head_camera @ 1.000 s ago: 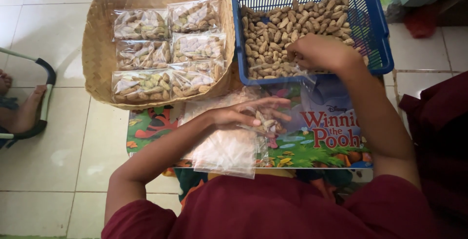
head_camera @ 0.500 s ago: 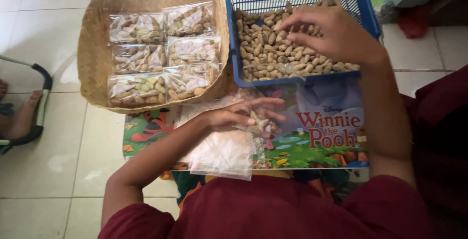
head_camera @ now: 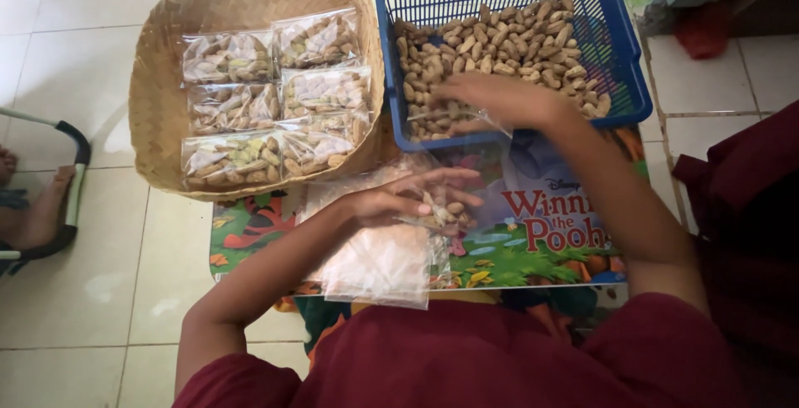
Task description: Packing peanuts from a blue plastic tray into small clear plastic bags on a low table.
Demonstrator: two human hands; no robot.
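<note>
My left hand [head_camera: 399, 202] rests on a small colourful table, holding open a clear plastic bag [head_camera: 384, 252] with a few peanuts [head_camera: 445, 211] in its mouth. My right hand [head_camera: 499, 98] reaches into the blue plastic basket [head_camera: 620, 59] and lies palm down on the pile of unshelled peanuts [head_camera: 499, 42], its fingers curled over some of them at the basket's near left side. What the fingers enclose is hidden.
A round woven basket [head_camera: 166, 117] at the left holds several filled clear bags of peanuts [head_camera: 275, 96]. The picture-printed table top [head_camera: 541, 233] lies below both baskets. White floor tiles surround it. Someone's foot [head_camera: 37, 208] and a chair frame show at the far left.
My right hand has moved from the basket's right side across the peanuts to its near left part. The left hand keeps the bag in place.
</note>
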